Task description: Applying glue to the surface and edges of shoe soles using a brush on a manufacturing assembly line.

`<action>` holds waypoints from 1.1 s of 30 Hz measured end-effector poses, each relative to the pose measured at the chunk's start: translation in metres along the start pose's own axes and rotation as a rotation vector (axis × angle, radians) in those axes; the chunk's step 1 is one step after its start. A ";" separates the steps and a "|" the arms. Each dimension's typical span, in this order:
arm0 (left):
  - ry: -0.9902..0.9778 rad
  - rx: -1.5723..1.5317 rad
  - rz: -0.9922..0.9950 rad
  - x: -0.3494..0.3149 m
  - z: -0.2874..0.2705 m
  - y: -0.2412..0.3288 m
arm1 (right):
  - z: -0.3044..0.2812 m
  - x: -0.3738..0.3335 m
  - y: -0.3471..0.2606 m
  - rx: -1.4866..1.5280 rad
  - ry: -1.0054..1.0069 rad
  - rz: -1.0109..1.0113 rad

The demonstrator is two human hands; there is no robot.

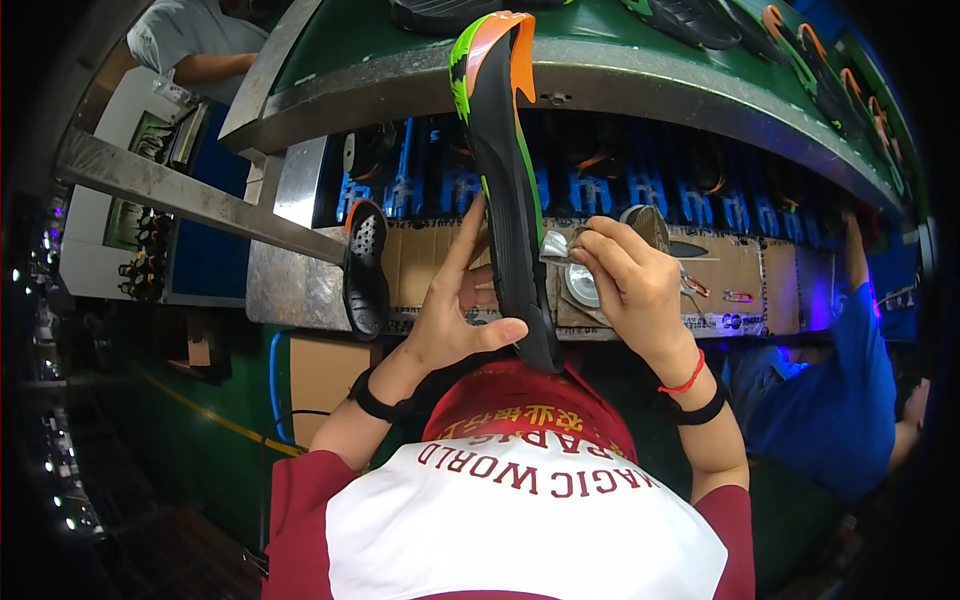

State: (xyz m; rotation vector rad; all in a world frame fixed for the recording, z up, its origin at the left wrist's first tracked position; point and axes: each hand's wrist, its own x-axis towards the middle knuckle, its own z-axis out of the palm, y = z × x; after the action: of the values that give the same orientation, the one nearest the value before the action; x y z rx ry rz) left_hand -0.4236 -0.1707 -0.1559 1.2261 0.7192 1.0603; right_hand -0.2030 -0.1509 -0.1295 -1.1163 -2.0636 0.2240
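Note:
A long shoe sole (508,210), black with green and orange parts, stands on end in front of my body. Its orange-lined end reaches over the metal edge of the green belt; the lower end is by my red apron. My left hand (452,310) steadies it from the left, thumb across its lower part, index finger stretched along its side, other fingers partly hidden behind it. With thumb and fingers closed, my right hand (632,285) pinches a small silvery-white piece (555,245) at the sole's right edge. I cannot tell whether the piece touches the sole.
Another perforated black sole (367,270) leans at the left of the cardboard-covered bench (415,260). A round tin (581,286) and a knife-like blade (690,249) lie right. More soles (690,20) rest on the green belt (600,60). A person in blue (830,400) works at the right.

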 end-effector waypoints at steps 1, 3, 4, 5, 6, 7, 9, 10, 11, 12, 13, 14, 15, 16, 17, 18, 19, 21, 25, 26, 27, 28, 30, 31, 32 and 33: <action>-0.002 -0.001 -0.001 0.000 -0.001 0.000 | 0.000 0.001 0.000 -0.022 0.012 -0.015; -0.006 -0.006 -0.008 0.000 -0.001 0.001 | 0.001 0.003 0.001 -0.066 0.036 -0.044; -0.009 -0.010 -0.012 -0.001 -0.002 0.001 | 0.002 0.004 0.001 -0.067 0.042 -0.045; -0.011 -0.015 -0.016 -0.001 -0.002 0.002 | 0.002 0.005 0.001 -0.068 0.047 -0.047; -0.008 -0.028 -0.018 -0.001 -0.002 0.002 | 0.002 0.006 0.002 -0.069 0.052 -0.048; -0.004 -0.040 -0.020 -0.001 -0.001 0.003 | 0.002 0.007 0.002 -0.053 0.055 -0.054; 0.012 -0.051 -0.044 -0.001 -0.001 0.004 | 0.001 0.008 0.002 -0.019 0.057 -0.061; 0.025 -0.050 -0.067 -0.002 0.000 0.005 | 0.001 0.009 0.003 -0.026 0.041 -0.078; 0.034 -0.043 -0.085 -0.002 0.000 0.005 | 0.001 0.009 0.003 -0.030 0.024 -0.091; 0.038 -0.050 -0.093 -0.002 0.000 0.006 | 0.000 0.009 0.004 -0.034 0.006 -0.102; 0.039 -0.051 -0.096 -0.002 0.001 0.007 | -0.001 0.009 0.004 -0.021 -0.023 -0.085; 0.040 -0.052 -0.099 -0.002 0.001 0.007 | -0.002 0.009 0.004 -0.007 -0.053 -0.069; 0.044 -0.055 -0.096 -0.002 0.001 0.008 | -0.003 0.009 0.005 0.007 -0.082 -0.053; 0.047 -0.058 -0.092 -0.001 0.001 0.008 | -0.003 0.009 0.005 0.018 -0.088 -0.050; 0.051 -0.061 -0.088 -0.001 0.001 0.007 | -0.003 0.009 0.005 0.029 -0.094 -0.046; 0.051 -0.065 -0.086 -0.001 0.000 0.007 | -0.003 0.009 0.005 0.043 -0.098 -0.044; 0.051 -0.069 -0.083 -0.001 -0.001 0.006 | -0.003 0.009 0.006 0.045 -0.103 -0.044; 0.039 -0.073 -0.060 -0.001 -0.003 0.004 | -0.004 0.008 0.008 0.064 -0.106 -0.045; 0.018 -0.085 -0.019 -0.001 -0.005 0.000 | -0.006 0.005 0.009 0.113 -0.134 0.002; 0.018 -0.090 -0.011 -0.001 -0.004 0.000 | -0.007 0.004 0.009 0.132 -0.130 0.013; 0.019 -0.107 -0.007 0.000 -0.003 0.000 | -0.008 0.004 0.010 0.150 -0.132 0.032; 0.017 -0.122 0.003 0.000 -0.001 0.002 | -0.009 0.005 0.012 0.149 -0.086 0.002; 0.006 -0.160 0.000 0.003 0.001 0.005 | -0.015 0.004 0.013 0.227 -0.031 0.067; 0.002 -0.188 -0.024 0.006 0.001 0.007 | -0.020 0.002 0.014 0.277 0.004 0.107; -0.009 -0.201 -0.019 0.008 0.003 0.008 | -0.025 -0.001 0.016 0.302 0.071 0.171; -0.013 -0.216 0.008 0.013 0.002 0.010 | -0.031 -0.005 0.018 0.326 0.132 0.249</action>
State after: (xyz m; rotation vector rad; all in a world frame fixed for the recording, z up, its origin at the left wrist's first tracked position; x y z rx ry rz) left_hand -0.4192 -0.1592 -0.1445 1.0500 0.5739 1.1051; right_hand -0.1685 -0.1495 -0.1194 -1.1469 -1.6958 0.5720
